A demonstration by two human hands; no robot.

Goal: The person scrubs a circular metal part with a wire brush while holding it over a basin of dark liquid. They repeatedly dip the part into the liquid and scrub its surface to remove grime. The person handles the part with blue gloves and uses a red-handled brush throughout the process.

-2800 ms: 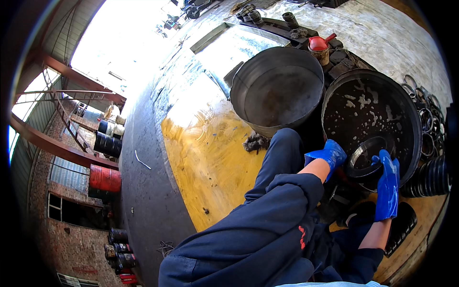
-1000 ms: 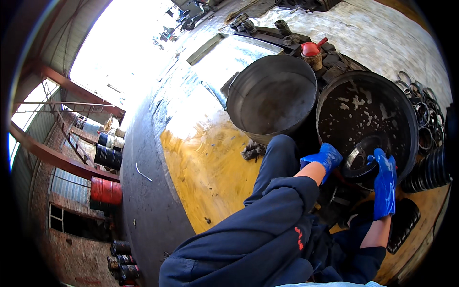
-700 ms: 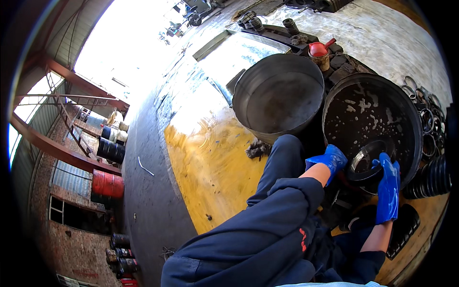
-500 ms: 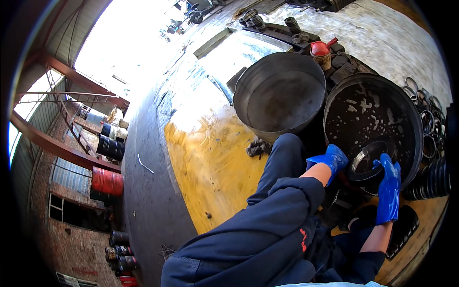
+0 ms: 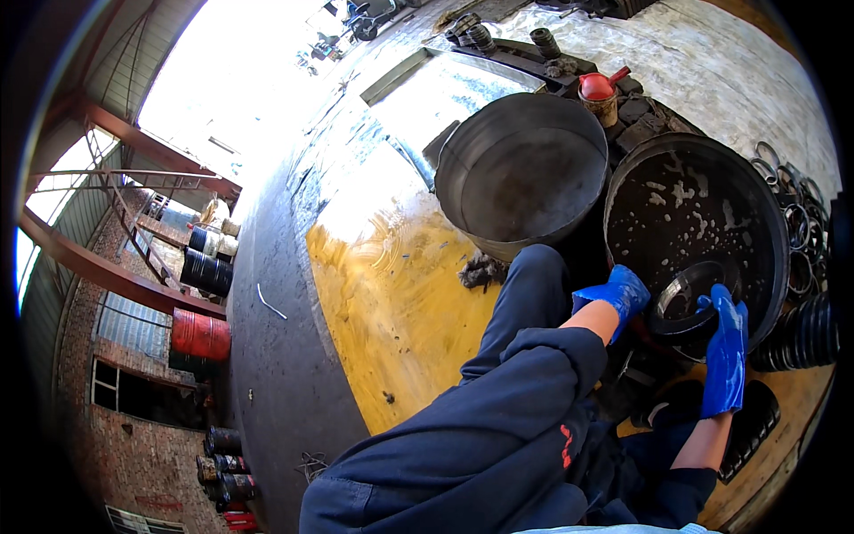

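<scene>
A shiny black ring sits tilted at the near side of a wide dark tub, partly inside it. My left hand, in a blue glove, is closed at the ring's left edge, and its fingertips are partly hidden. On the right side, my gloved right hand grips the same ring, fingers hooked over its edge and the thumb side toward the middle. Dark liquid with pale foam patches lies in the tub behind the ring.
A grey metal bucket stands left of the tub, close to my knee. A red ladle rests on a small pot behind. Metal rings and a stack of black rings are at the right. A dark rag lies on the yellow board.
Both hands keep their hold on the black ring, with barely any movement. The view has shifted very slightly.
</scene>
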